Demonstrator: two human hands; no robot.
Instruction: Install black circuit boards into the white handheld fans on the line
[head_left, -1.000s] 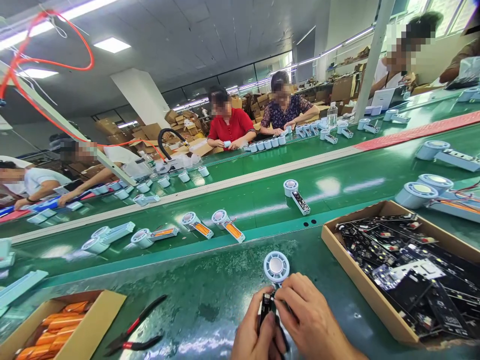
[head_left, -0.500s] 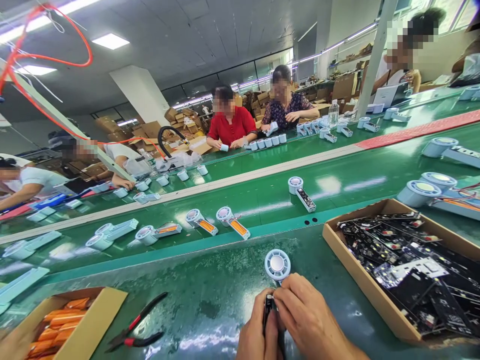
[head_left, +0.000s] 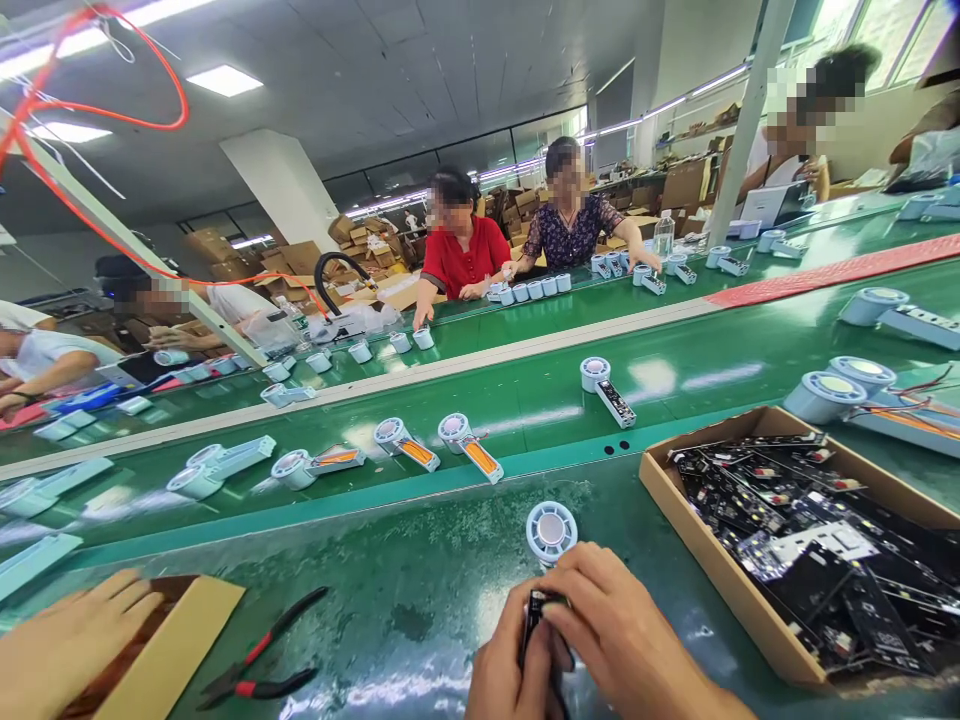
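Observation:
At the bottom centre, my left hand [head_left: 504, 668] is closed around a narrow black circuit board [head_left: 535, 608], its end showing between thumb and fingers. My right hand [head_left: 611, 625] presses its bent fingers and thumb on the same board from the right. Just beyond my fingertips lies a light blue round fan head [head_left: 551, 533] with a spoked rim and a silver centre. Whatever joins it under my hands is hidden.
Red-and-black cutters [head_left: 259, 655] lie left. Another person's hand [head_left: 90, 635] reaches over a cardboard box [head_left: 184, 650]. A carton [head_left: 739, 590] of black circuit boards stands right. Beyond runs a green conveyor [head_left: 517, 405] with fan parts; co-workers sit across it.
My right fingers have shifted over the board's top end. A co-worker's hand has come over the left box. Across the line, the person in red now reaches to a blue part.

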